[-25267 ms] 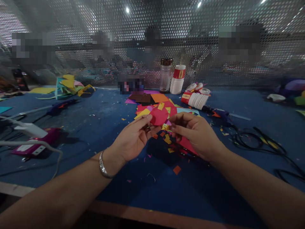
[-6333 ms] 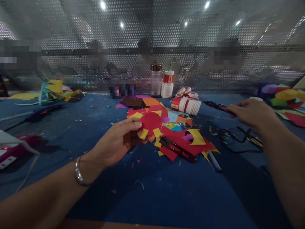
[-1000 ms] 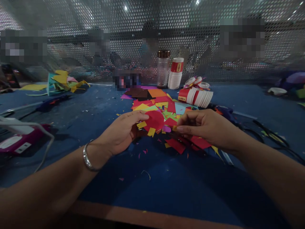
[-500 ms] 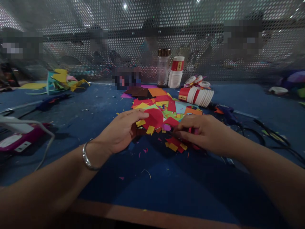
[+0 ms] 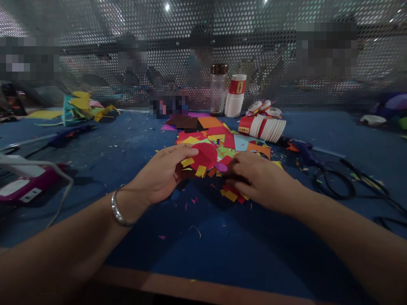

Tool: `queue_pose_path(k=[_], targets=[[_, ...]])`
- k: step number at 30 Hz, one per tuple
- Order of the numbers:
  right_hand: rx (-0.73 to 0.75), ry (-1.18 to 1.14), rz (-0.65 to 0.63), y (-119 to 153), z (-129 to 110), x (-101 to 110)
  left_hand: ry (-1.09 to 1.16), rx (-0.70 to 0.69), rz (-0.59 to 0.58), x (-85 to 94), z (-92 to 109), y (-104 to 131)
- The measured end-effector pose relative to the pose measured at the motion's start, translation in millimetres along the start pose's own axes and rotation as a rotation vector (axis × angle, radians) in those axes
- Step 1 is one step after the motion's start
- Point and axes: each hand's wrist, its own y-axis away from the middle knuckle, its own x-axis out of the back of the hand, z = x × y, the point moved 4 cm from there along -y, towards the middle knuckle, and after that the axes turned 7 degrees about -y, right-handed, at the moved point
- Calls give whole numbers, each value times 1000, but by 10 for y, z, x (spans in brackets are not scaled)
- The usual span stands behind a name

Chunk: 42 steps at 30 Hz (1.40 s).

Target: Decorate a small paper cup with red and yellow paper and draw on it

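My left hand (image 5: 167, 171) pinches a red paper circle (image 5: 205, 156) between thumb and fingers, above the tabletop. Small yellow paper pieces (image 5: 200, 171) stick out along the circle's lower edge. To the right, my right hand (image 5: 256, 180) is bent over the paper scraps, its fingers curled and the tips in shadow; whatever they may hold is hidden. A small purple paper piece (image 5: 221, 167) lies just left of those fingertips. Under the right hand is a cluster of red and yellow pieces (image 5: 230, 195).
Behind my hands spreads a heap of coloured paper scraps (image 5: 227, 151). Stacked paper cups (image 5: 235, 97) stand beside a glass bottle (image 5: 218, 91); another stack (image 5: 262, 128) lies sideways. Glue guns (image 5: 302, 152) with cables lie right and left. A magenta power strip (image 5: 30, 182) is at left.
My right hand has shifted left and slightly down, closer to the red circle, with its fingers turned more downward. My left hand and the circle have barely moved.
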Motion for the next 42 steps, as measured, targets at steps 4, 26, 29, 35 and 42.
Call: queue_pose_path(k=[4, 26, 29, 35, 42], targets=[[-21, 56, 2, -77, -35, -58, -17, -11, -3, -5, 9, 2], [-60, -125, 334, -82, 118, 139, -18, -42, -100, -31, -7, 5], [-83, -232, 448, -20, 155, 235, -41, -22, -101, -42, -18, 13], [-89, -158, 202, -86, 153, 82, -54, -39, -87, -43, -3, 25], [-77, -101, 71, -203, 70, -67, -32, -57, -75, -46, 20, 13]])
